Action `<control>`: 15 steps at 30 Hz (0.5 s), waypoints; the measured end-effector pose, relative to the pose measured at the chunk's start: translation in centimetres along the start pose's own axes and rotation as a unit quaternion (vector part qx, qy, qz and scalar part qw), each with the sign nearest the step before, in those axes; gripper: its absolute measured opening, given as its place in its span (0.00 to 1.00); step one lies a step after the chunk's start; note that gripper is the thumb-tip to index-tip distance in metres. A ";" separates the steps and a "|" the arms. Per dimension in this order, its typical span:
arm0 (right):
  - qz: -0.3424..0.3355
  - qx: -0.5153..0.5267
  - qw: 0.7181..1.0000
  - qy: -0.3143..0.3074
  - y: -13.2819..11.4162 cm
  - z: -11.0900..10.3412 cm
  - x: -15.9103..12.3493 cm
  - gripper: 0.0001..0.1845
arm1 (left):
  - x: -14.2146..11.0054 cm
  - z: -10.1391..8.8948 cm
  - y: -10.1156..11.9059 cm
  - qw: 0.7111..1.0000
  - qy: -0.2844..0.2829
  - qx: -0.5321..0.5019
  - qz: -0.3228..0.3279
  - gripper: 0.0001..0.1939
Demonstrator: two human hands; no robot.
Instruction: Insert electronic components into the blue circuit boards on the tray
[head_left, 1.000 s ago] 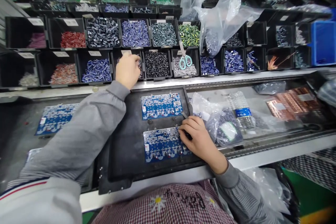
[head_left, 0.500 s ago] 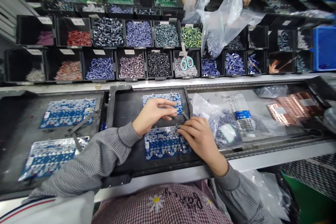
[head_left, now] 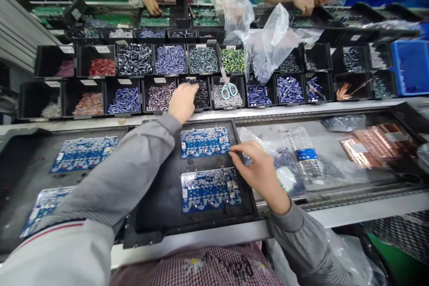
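Note:
My left hand [head_left: 183, 102] reaches over the front edge of a bin of small black electronic components [head_left: 203, 94]; its fingertips are hidden among the parts. Beside it is a bin of mauve components [head_left: 160, 97]. My right hand [head_left: 256, 167] is at the right end of the upper blue circuit board [head_left: 204, 140], thumb and forefinger pinched together at the board's edge. Whatever is between them is too small to make out. A second blue circuit board [head_left: 211, 190] lies below the first in the same black tray [head_left: 157, 205].
Light-blue-handled scissors [head_left: 229, 89] rest on a bin of grey parts. A clear plastic bag [head_left: 268, 49] drapes over the bins. Right of the tray lie a plastic bottle [head_left: 305, 154] and copper-coloured strips [head_left: 377, 143]. More boards [head_left: 83, 152] sit left; two co-workers stand opposite.
My left hand has left the boards and moved up and left to the black-component bin. My right hand stays near the upper board's right end. The view has tilted up slightly.

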State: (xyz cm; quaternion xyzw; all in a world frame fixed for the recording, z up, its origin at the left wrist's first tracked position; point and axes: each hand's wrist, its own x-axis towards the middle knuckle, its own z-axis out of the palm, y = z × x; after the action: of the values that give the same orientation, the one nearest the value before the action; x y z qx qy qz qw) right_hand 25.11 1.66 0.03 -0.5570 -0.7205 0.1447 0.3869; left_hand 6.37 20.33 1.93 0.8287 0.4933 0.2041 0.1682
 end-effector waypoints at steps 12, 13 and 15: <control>-0.006 -0.013 0.995 -0.095 0.4 0.4 -3.4 0.08 | 4.8 1.1 -1.4 0.979 0.005 0.203 -0.028 0.18; -0.007 -0.011 0.995 -0.104 0.3 0.6 -3.6 0.08 | 4.9 1.2 -1.3 0.977 0.002 0.211 -0.028 0.18; -0.010 -0.009 0.994 -0.113 0.2 0.8 -3.7 0.09 | 5.3 1.4 -1.1 0.973 0.006 0.225 -0.043 0.19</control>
State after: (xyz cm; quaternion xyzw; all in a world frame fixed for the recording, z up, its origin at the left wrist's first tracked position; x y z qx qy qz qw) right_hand 25.03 -1.49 -2.09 -0.5332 -0.7666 0.1959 0.2995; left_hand 8.47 25.41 1.11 0.8222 0.5625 0.0853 -0.0171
